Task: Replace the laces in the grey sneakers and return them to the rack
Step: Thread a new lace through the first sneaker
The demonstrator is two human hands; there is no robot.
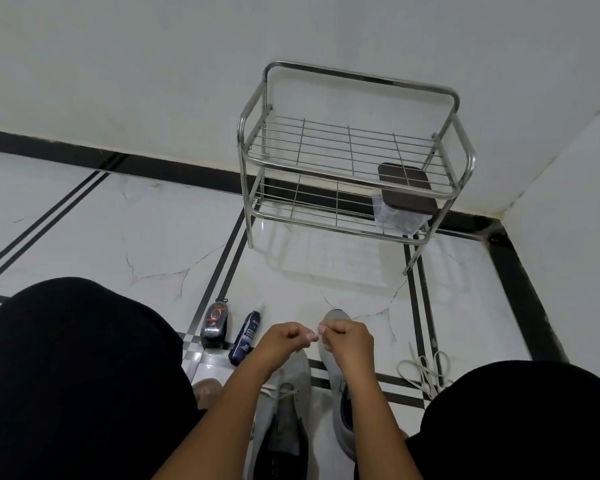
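Observation:
Two grey sneakers lie on the floor between my knees: the left sneaker (284, 410) has a pale lace running through its eyelets, and the right sneaker (336, 372) lies beside it, partly under my right arm. My left hand (284, 341) and my right hand (347, 337) are held above the shoes, fists close together. Each hand pinches a thin lace end between thumb and forefinger. A loose pale lace (425, 370) lies in loops on the floor at the right. The steel wire rack (354, 161) stands against the wall ahead.
A clear box with a brown lid (404, 199) sits on the rack's lower shelf at the right. A shoe-polish bottle (214, 322) and a blue spray bottle (246, 337) lie on the floor to the left. My black-clad knees fill both lower corners.

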